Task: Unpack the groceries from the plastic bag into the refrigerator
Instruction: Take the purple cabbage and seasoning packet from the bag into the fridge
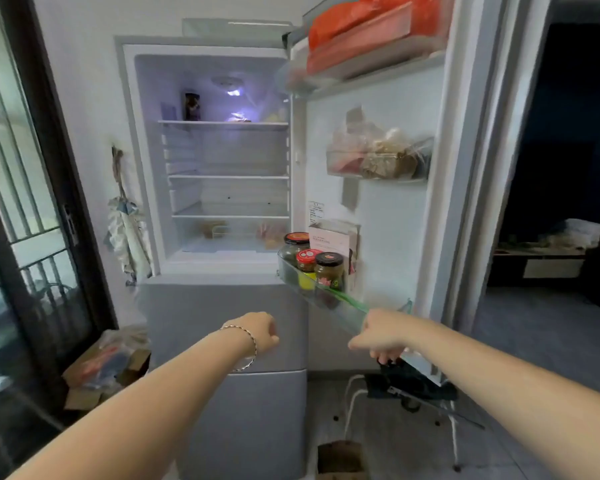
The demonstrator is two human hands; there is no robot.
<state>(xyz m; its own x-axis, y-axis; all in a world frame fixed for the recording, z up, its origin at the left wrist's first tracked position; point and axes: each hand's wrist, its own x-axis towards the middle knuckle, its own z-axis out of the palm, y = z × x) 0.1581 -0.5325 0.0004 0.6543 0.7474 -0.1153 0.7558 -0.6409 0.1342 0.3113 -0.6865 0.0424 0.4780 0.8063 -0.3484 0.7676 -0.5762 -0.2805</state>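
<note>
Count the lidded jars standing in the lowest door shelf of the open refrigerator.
3: dark-lidded jar at the back, red-lidded jar in the middle, dark-lidded jar nearest. Others may hide behind them.

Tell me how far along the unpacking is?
Done: the refrigerator door stands open, with jars in its lower bin. In hand: the right hand grips a black bag at that bin; the left hand looks empty. Left: the middle shelves remain bare.

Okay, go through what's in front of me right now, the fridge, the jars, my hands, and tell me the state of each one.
Fridge door: open.
Fridge light: on.
Middle shelves: bare.
Jars: upright, lids on, in the lower door rack.
Left hand: closed, holding nothing visible.
Right hand: closed on a black bag.
</note>
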